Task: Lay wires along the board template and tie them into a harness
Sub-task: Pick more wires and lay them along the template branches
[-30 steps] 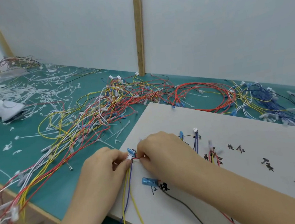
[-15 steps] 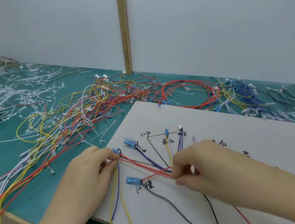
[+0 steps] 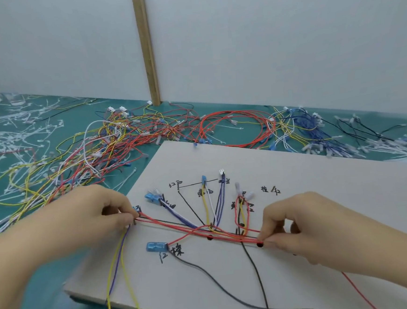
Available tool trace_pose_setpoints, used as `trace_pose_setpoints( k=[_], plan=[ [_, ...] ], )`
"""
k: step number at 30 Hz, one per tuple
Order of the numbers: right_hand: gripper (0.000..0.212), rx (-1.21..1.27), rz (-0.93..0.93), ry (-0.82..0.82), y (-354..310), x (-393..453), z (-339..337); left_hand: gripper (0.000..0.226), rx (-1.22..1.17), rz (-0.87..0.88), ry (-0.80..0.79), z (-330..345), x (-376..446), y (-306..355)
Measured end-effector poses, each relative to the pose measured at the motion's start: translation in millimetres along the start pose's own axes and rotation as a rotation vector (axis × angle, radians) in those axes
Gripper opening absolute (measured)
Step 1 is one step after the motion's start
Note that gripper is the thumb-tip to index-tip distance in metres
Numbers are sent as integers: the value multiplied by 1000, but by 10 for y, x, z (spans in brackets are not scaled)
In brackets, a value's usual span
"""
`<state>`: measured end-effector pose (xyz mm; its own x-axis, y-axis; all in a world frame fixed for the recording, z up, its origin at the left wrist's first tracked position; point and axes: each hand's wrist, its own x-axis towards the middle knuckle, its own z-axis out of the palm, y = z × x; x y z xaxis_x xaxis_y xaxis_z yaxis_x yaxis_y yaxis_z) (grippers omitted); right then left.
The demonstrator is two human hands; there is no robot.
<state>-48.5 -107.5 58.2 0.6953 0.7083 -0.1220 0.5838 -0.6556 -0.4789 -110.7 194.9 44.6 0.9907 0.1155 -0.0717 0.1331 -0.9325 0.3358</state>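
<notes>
- Your left hand [image 3: 99, 211] pinches the red wires [image 3: 179, 227] at the board's left edge; the grip is pressed together on them beside a small blue connector.
- Your right hand [image 3: 298, 222] pinches the same red wires further right, fingertips closed at a black dot on the template.
- The red wires run taut between both hands, across the white board [image 3: 320, 169] and its drawn lines.
- Two yellow wires [image 3: 132, 282] and one blue strand hang off the board's near edge below your left hand.
- Open board surface lies right of your right hand.
- A loose wire pile [image 3: 123, 141] crowds the green tabletop [image 3: 50, 300] beyond the board's far edge.
</notes>
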Motion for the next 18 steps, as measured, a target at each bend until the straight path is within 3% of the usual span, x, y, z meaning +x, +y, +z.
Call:
trace_pose_setpoints(
  k=[3, 7, 11, 14, 18],
  plan=[
    [18, 16, -8, 0, -18, -12, -1, 23, 88, 67, -48, -74, 104, 151],
    [13, -7, -25, -23, -38, -26, 26, 17, -91, 330, 80, -1, 179, 632],
    [9, -10, -17, -24, -24, -28, 53, 22, -72, 591, -50, 268, 289, 1044],
    [11, -20, -18, -5, -8, -25, 66, 19, -21, 642, -125, 407, 328, 1109],
    [9, -19, -19, 11, 21, 0, 84, 17, -63, 622, -110, 444, 309, 1054]
  ],
)
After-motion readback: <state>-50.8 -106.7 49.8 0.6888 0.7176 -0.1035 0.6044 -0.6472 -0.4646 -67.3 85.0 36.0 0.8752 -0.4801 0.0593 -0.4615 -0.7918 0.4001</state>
